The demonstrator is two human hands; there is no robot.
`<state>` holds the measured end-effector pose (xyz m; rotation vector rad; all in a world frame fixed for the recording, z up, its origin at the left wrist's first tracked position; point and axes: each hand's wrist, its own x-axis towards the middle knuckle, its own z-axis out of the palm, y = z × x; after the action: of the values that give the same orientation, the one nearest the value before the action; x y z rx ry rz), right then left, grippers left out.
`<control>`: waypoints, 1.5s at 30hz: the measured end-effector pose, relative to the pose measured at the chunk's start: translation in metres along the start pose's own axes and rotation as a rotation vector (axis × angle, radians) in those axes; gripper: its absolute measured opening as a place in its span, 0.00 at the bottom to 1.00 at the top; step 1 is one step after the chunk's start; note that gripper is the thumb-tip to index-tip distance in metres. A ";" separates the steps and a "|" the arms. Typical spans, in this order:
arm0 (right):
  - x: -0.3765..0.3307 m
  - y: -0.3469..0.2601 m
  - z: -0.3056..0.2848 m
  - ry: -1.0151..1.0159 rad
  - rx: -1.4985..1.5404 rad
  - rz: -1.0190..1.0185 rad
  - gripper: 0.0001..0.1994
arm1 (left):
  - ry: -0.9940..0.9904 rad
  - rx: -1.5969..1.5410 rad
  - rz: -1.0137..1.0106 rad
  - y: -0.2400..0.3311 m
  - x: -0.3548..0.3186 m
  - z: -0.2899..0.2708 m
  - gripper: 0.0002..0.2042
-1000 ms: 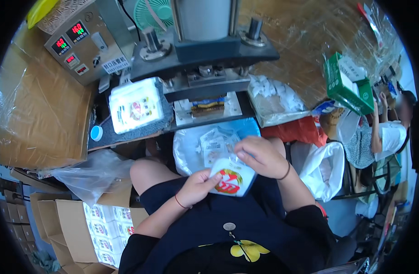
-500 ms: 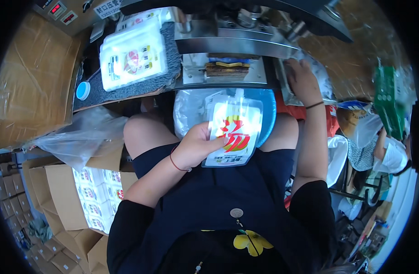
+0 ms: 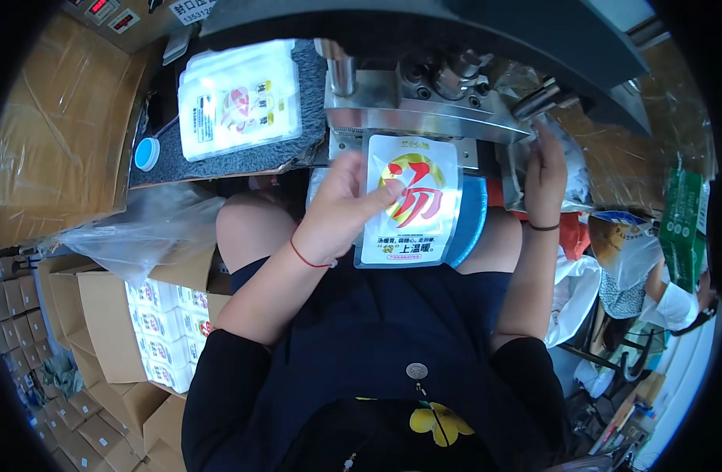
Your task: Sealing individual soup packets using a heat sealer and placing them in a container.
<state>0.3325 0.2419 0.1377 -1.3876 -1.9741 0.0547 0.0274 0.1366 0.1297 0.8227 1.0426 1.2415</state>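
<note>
A stack of white packets (image 3: 239,98) lies on a grey mat (image 3: 219,157) to the left of the metal press (image 3: 424,110). Below the press, the left hand (image 3: 341,208) grips the left edge of a white pouch (image 3: 408,200), whose top edge sits just under the press bar. To the right of the press, the right hand (image 3: 543,175) reaches up with fingers extended; whether it holds anything I cannot tell.
</note>
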 end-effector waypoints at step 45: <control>0.011 0.006 -0.014 -0.365 -0.201 -0.060 0.15 | -0.245 -0.305 -0.333 0.008 0.012 0.001 0.16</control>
<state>0.3438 0.2489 0.1516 -1.5292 -2.3757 0.0899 0.0255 0.1497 0.1354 0.5235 0.7322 0.9571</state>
